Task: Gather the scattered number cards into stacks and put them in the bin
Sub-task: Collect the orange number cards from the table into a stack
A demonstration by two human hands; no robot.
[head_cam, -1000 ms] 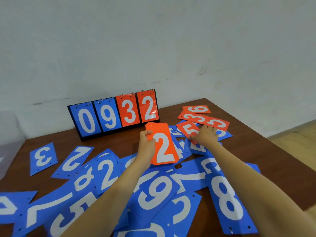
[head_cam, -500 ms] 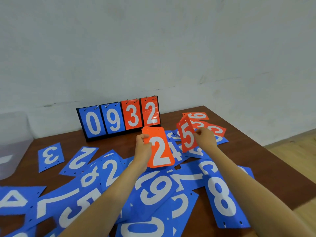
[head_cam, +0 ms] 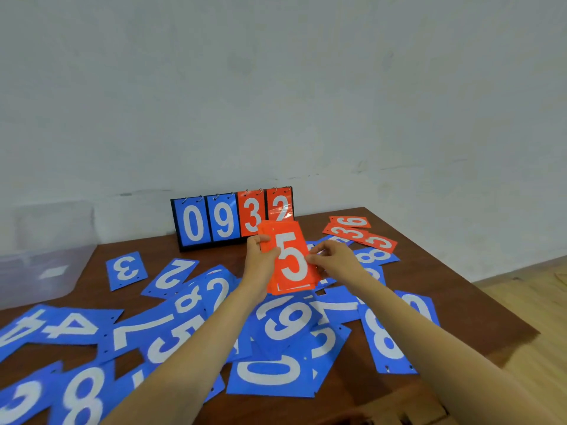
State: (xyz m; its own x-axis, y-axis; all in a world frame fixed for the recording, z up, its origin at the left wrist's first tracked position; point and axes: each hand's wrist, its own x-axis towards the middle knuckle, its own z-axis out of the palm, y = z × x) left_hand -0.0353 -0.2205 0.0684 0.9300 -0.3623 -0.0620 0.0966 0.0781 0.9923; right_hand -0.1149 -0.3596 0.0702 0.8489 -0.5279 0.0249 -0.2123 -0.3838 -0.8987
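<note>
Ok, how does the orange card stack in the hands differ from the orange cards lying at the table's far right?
The orange card stack is held up, gripped by the left hand and pinched by the right hand; the loose orange cards lie flat on the brown wooden table. The stack is roughly squared, showing only a 5; the loose cards are fanned and overlapping, several digits visible. Both are orange with white digits.
</note>
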